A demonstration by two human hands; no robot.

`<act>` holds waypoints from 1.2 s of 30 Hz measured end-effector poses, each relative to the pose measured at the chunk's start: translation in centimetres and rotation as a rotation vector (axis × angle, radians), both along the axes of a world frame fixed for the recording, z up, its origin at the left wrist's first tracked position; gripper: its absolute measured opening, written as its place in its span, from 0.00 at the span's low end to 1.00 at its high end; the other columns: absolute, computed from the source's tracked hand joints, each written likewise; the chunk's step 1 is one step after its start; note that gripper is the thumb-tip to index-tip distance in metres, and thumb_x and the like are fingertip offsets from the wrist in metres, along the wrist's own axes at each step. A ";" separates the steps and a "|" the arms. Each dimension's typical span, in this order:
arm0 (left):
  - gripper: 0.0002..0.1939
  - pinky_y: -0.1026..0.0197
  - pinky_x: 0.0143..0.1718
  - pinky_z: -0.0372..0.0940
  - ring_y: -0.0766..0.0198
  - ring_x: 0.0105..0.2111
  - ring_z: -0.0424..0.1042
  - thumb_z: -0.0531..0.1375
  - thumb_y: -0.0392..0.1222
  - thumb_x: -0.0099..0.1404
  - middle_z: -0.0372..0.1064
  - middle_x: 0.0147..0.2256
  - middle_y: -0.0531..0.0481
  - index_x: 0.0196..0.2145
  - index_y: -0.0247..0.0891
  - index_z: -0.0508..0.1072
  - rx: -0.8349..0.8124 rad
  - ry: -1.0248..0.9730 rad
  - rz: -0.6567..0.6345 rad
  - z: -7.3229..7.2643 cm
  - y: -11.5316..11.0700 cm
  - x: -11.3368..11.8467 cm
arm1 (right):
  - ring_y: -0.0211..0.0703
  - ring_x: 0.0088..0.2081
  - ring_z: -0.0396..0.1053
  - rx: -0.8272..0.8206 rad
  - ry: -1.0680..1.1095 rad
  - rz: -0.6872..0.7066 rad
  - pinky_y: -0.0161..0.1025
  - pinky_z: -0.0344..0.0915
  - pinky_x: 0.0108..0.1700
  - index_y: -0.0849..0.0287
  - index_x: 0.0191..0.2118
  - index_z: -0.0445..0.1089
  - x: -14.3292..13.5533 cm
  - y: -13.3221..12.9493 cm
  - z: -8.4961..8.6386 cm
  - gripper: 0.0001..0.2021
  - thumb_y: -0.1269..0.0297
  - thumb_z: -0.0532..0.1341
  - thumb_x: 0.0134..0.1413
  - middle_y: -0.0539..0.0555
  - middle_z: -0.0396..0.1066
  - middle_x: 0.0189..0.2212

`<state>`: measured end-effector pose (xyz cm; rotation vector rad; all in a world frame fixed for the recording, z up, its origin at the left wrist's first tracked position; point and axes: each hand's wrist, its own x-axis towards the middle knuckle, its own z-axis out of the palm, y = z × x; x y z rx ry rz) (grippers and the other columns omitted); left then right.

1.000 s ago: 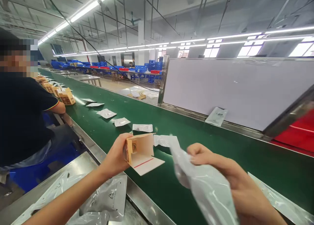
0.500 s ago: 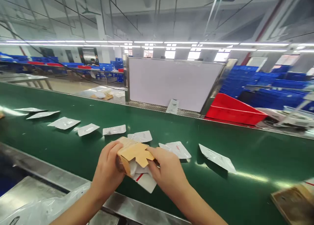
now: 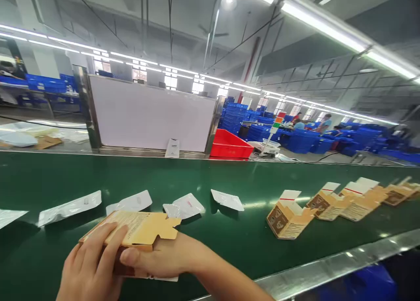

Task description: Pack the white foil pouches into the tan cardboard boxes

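A yellow-brown carton [image 3: 138, 226] with an open notched flap is held low over the green belt, left of centre. My left hand [image 3: 93, 264] grips its left end, fingers across the top. My right hand [image 3: 164, 255] holds its near right side, the thumb against the carton and the other fingers partly hidden. Just behind the carton lie white sachets, one [image 3: 131, 202] near its top edge and another [image 3: 185, 206] to the right. What is inside the carton cannot be seen.
Several open cartons [image 3: 290, 218] stand on the green belt [image 3: 243, 244] at the right. More sachets [image 3: 70, 208] lie left. Behind the belt are a white panel [image 3: 151, 113], a red bin [image 3: 229, 144] and blue crates [image 3: 234, 117]. People work far off at the right.
The view has swung right, bringing the open cartons into sight. The carton has turned so its printed side faces up, and the sachets seen in its mouth are now hidden.
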<state>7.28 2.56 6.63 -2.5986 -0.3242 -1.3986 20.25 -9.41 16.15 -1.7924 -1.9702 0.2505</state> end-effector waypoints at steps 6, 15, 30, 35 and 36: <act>0.37 0.41 0.42 0.65 0.43 0.47 0.67 0.53 0.39 0.59 0.58 0.56 0.43 0.64 0.50 0.43 0.007 -0.026 -0.138 -0.4 -2.1 3.3 | 0.42 0.55 0.58 0.015 -0.260 -0.153 0.37 0.54 0.57 0.43 0.58 0.57 1.3 -3.3 0.2 0.20 0.56 0.54 0.60 0.39 0.60 0.56; 0.30 0.43 0.52 0.62 0.46 0.57 0.58 0.54 0.50 0.61 0.58 0.56 0.37 0.59 0.36 0.55 -0.195 0.277 -0.233 -1.3 -3.1 8.3 | 0.52 0.42 0.66 -0.143 -0.479 -0.860 0.49 0.59 0.45 0.49 0.37 0.76 10.1 -18.7 0.1 0.10 0.70 0.61 0.52 0.51 0.74 0.37; 0.33 0.52 0.47 0.64 0.49 0.47 0.67 0.61 0.33 0.52 0.68 0.46 0.36 0.56 0.32 0.60 -0.565 0.904 -0.203 -2.2 -7.8 22.6 | 0.49 0.43 0.68 0.069 -0.258 -1.222 0.45 0.65 0.42 0.45 0.49 0.67 16.3 -14.4 -3.3 0.18 0.50 0.50 0.56 0.51 0.69 0.45; 0.21 0.61 0.49 0.63 0.56 0.47 0.67 0.62 0.38 0.48 0.67 0.46 0.44 0.43 0.38 0.72 -0.622 0.791 -0.122 1.0 -1.8 15.8 | 0.84 0.54 0.50 -0.173 -0.103 -1.592 0.74 0.53 0.36 0.58 0.57 0.63 23.5 -9.0 -11.7 0.31 0.45 0.52 0.51 0.76 0.51 0.58; 0.18 0.59 0.53 0.60 0.55 0.52 0.63 0.61 0.41 0.50 0.64 0.51 0.43 0.40 0.38 0.73 -0.635 0.737 -0.056 1.5 0.2 14.2 | 0.84 0.52 0.54 -0.199 -0.072 -1.591 0.74 0.53 0.34 0.61 0.55 0.65 24.8 -9.4 -12.8 0.30 0.47 0.52 0.51 0.79 0.54 0.55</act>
